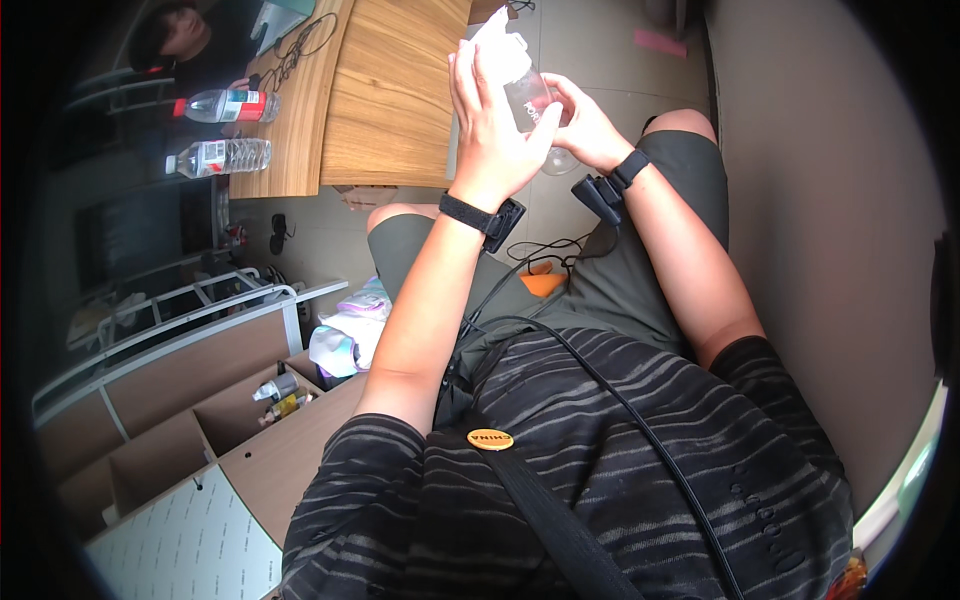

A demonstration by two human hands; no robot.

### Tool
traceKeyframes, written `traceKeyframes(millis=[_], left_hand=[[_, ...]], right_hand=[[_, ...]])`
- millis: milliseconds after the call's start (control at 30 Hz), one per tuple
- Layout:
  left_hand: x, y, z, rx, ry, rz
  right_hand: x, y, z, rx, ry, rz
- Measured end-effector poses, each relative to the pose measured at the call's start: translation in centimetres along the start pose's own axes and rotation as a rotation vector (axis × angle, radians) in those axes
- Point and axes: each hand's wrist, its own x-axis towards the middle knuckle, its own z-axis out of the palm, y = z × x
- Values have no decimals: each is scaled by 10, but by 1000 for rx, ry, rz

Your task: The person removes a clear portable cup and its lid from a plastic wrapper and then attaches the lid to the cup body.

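Above my knees I hold a clear drinking bottle [532, 108] with lettering on its side, tilted. Its upper end is covered by something bright white [502, 50]; the glare hides whether this is the lid, a tissue or both. My left hand [490, 140] wraps the bottle from the left, fingers along the white part and thumb across the body. From the right, my right hand [592, 130] is closed round the bottle's lower body, its fingers partly hidden behind it. Each wrist wears a black strap with a small device.
Left of my hands stands a wooden table [390, 100] with two plastic bottles [235, 106] and cables. A person [190, 40] is beyond it. A wall [800, 200] runs along my right. Lower left are drawer compartments [235, 405]. A black cable [600, 380] crosses my body.
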Motion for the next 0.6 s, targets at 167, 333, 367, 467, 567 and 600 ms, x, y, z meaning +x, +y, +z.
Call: traceKeyframes(millis=[167, 333, 367, 467, 567, 600], left_hand=[[-3, -1, 6, 24, -122, 37], [-15, 3, 15, -46, -189, 50], [-16, 0, 16, -42, -183, 66], [-13, 0, 19, -60, -181, 101], [-11, 1, 15, -113, -172, 95], [-11, 2, 15, -150, -158, 75]], right_hand=[[5, 3, -1, 45, 12, -6], [5, 0, 2, 203, -12, -45], [5, 1, 2, 191, -11, -34], [6, 4, -4, 184, -2, 19], [2, -9, 6, 282, 33, 105], [0, -15, 9, 369, 66, 149]])
